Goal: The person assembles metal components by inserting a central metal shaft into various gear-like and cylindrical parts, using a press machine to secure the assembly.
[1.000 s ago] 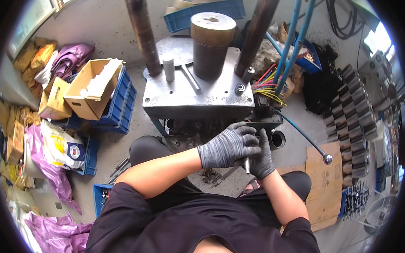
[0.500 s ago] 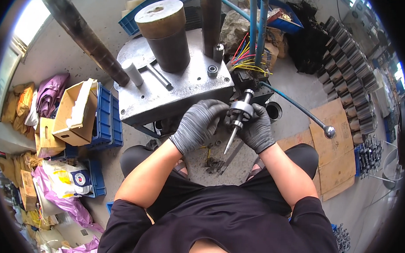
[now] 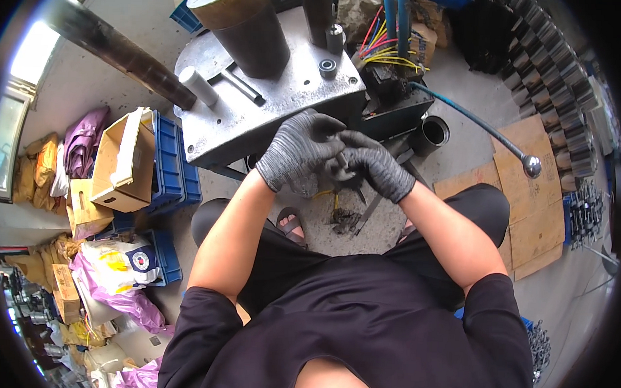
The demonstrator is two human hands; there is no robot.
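Grey-gloved, my left hand [image 3: 297,151] and my right hand [image 3: 376,167] meet in front of the steel press table, fingers curled in against each other. Between them is a metal shaft [image 3: 342,161], mostly covered by the gloves; only a small grey part shows. The rings around it, seen earlier, are hidden. Just beyond the hands lies the edge of the steel table [image 3: 279,105]. On it are a small ring-shaped bearing [image 3: 327,68], a thin metal rod [image 3: 242,87] and a pale cylinder [image 3: 198,86].
A thick dark cylinder [image 3: 254,45] stands on the table between two posts. At the right, a lever with a ball end [image 3: 532,165] reaches over flattened cardboard [image 3: 529,208]. A hollow black tube [image 3: 434,132] stands near it. Blue crates [image 3: 166,165] and boxes are stacked at left.
The ringed shaft, plainly visible before in my right hand, is now mostly covered. My right hand has shifted left and upward, and both hands have closed together. The view has tilted downward.
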